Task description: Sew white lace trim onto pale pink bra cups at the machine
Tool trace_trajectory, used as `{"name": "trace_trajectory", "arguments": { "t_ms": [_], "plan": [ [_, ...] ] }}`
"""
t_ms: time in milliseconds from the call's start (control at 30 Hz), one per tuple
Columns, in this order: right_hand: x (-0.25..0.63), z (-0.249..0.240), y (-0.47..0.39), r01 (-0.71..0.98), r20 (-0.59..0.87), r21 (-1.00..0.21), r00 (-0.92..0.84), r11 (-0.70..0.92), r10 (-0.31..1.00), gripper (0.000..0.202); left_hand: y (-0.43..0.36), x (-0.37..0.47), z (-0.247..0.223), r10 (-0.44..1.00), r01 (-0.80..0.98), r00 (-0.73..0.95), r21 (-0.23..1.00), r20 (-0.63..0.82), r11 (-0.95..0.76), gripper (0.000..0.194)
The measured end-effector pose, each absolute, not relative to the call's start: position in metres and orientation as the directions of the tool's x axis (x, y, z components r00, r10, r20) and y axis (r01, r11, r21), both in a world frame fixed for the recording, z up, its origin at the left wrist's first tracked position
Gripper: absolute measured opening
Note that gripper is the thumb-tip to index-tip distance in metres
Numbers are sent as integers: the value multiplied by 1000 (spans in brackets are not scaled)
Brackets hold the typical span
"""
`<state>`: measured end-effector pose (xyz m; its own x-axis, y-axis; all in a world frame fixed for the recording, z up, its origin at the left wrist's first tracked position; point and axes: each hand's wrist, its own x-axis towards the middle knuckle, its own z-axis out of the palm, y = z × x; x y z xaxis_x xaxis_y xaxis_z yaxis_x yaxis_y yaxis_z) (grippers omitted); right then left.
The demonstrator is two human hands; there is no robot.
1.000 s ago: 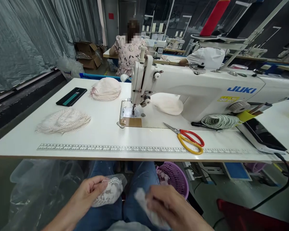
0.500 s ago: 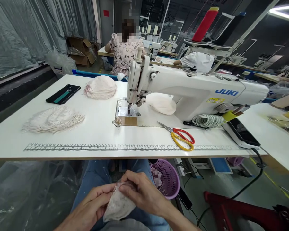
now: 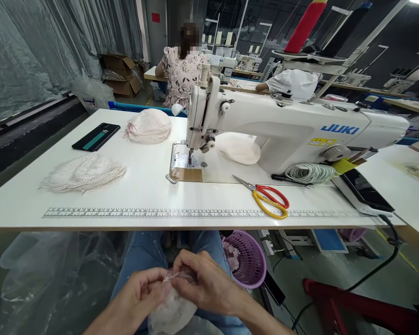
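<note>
Below the table edge, over my lap, my left hand (image 3: 139, 295) and my right hand (image 3: 204, 284) meet on a white lace fabric piece (image 3: 169, 311). Both hands pinch its upper edge, fingers touching each other. The piece bulges downward between them. On the white table (image 3: 153, 186) above stands a white JUKI sewing machine (image 3: 282, 125), its needle area at the centre.
A lace stack (image 3: 82, 172) lies left, a pink cup stack (image 3: 149, 125) and a phone (image 3: 96, 137) behind it. Red-yellow scissors (image 3: 267, 195) lie right of the needle plate. A purple basket (image 3: 246, 258) hangs under the table. A person (image 3: 181, 70) sits at a far table.
A second ago my hands were apart, each holding a separate white piece. They have come together and now hold the pieces as one bundle in my lap.
</note>
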<state>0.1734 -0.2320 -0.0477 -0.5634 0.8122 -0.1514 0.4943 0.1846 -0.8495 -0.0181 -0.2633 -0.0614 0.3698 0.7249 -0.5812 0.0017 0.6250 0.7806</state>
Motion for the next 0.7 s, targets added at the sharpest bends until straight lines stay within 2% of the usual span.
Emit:
{"name": "trace_trajectory", "arguments": {
  "t_ms": [100, 300, 467, 700],
  "plan": [
    [175, -49, -231, 453, -137, -875, -568, 170, 811, 6, -255, -16, -59, 711, 92, 439, 815, -549, 573, 47],
    [186, -58, -235, 333, -191, -943, -575, 14, 796, 9, -252, -19, -57, 632, 63, 493, 749, -598, 659, 52],
    [188, -63, -242, 320, -187, -948, -567, 4, 802, 10, -259, -14, -66, 609, 20, 537, 730, -584, 683, 53],
    [188, -64, -243, 318, -160, -947, -578, 41, 800, 7, -261, -9, -69, 632, 89, 467, 744, -618, 662, 48]
  ]
}}
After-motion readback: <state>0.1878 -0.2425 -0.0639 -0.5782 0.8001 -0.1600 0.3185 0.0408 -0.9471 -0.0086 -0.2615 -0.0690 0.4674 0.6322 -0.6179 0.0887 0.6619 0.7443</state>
